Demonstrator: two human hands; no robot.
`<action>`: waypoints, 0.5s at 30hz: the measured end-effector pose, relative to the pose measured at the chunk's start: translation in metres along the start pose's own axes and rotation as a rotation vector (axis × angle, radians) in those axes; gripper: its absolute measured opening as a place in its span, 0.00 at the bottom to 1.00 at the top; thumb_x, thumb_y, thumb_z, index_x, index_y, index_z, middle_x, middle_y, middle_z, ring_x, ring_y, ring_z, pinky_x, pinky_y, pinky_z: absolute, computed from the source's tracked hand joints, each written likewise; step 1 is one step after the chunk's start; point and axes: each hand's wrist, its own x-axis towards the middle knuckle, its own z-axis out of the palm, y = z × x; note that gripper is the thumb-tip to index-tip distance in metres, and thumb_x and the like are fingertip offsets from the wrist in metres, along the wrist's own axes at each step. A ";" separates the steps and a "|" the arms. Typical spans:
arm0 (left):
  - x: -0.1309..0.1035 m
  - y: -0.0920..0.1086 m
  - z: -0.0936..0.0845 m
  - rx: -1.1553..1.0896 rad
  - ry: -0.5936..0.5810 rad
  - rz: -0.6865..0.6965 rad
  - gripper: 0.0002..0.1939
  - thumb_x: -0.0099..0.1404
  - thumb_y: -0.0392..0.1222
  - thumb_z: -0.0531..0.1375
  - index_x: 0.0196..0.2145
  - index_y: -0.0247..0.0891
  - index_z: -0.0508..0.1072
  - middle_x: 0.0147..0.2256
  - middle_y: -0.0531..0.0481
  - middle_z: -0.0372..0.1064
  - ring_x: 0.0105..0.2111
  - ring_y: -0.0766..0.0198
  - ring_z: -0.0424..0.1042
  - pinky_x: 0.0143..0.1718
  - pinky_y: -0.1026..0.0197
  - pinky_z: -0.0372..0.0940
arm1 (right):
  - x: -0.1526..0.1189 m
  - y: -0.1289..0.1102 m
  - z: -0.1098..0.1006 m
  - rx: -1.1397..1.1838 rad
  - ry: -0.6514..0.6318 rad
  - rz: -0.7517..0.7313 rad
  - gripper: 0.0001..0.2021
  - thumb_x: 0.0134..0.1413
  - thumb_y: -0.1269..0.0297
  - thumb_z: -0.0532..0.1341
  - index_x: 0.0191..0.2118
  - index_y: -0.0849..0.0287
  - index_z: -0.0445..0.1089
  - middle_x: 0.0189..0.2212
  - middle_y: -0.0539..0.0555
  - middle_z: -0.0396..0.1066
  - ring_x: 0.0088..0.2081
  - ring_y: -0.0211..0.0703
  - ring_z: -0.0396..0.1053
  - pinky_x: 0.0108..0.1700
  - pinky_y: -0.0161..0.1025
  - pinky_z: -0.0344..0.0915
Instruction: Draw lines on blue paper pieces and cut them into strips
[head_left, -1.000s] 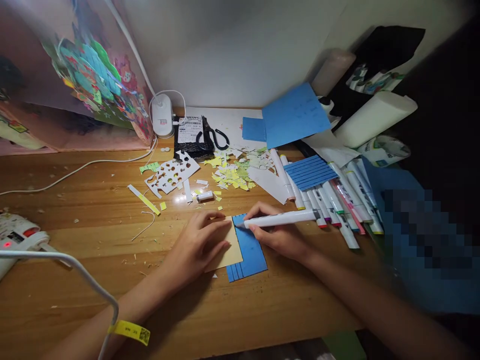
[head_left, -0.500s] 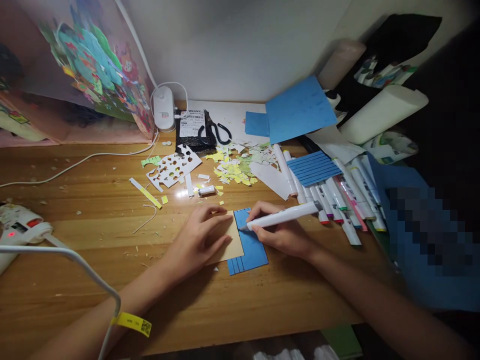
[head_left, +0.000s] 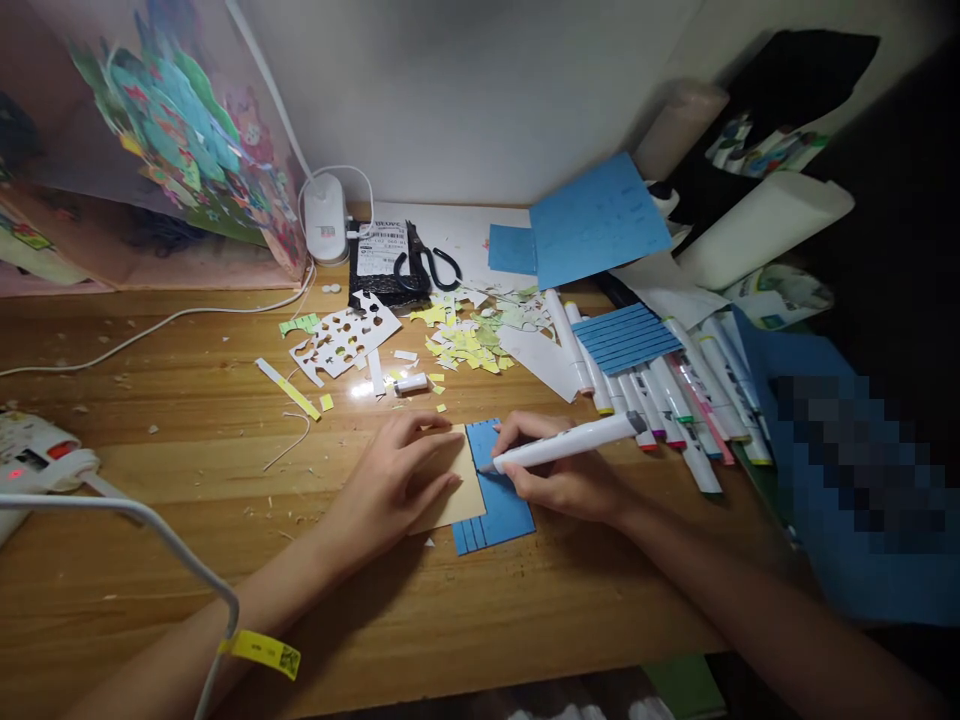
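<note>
A white marker [head_left: 574, 441] is gripped in my right hand [head_left: 570, 480], its tip touching a small blue card [head_left: 504, 500]. Dark parallel lines show at the card's lower left, and short marks run along its top edge. Over the card's left side lies a cream card [head_left: 466, 490], whose right edge is beside the marker tip. My left hand [head_left: 401, 475] rests flat on the cream card with fingers stretched out, pressing it against the blue one. Part of the cream card is hidden under that hand.
Behind my hands lie yellow and green paper scraps [head_left: 472, 345], a marker cap [head_left: 410, 384], a hole-punched white sheet [head_left: 349, 340] and black-handled scissors [head_left: 427, 270]. Several markers [head_left: 705, 395] lie at right, under a lined blue card [head_left: 626, 338]. A white cable [head_left: 172, 540] crosses the lower left.
The marker tip has slid slightly down along the cream card's edge, my right hand moving with it. My left hand keeps its place on the cream card.
</note>
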 end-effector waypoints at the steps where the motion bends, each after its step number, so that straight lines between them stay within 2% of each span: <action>1: 0.000 0.000 0.000 -0.002 0.002 0.001 0.18 0.65 0.38 0.59 0.52 0.44 0.66 0.50 0.44 0.60 0.51 0.56 0.60 0.51 0.47 0.61 | 0.000 0.000 0.000 -0.005 -0.003 -0.005 0.03 0.46 0.73 0.60 0.29 0.59 0.67 0.24 0.48 0.67 0.26 0.35 0.63 0.27 0.32 0.58; 15: 0.000 -0.002 0.001 0.007 0.008 0.016 0.18 0.64 0.38 0.59 0.52 0.43 0.67 0.49 0.44 0.61 0.51 0.56 0.61 0.51 0.48 0.61 | 0.000 -0.002 -0.005 -0.094 -0.050 -0.034 0.04 0.46 0.73 0.59 0.29 0.57 0.67 0.27 0.51 0.71 0.30 0.41 0.68 0.30 0.35 0.62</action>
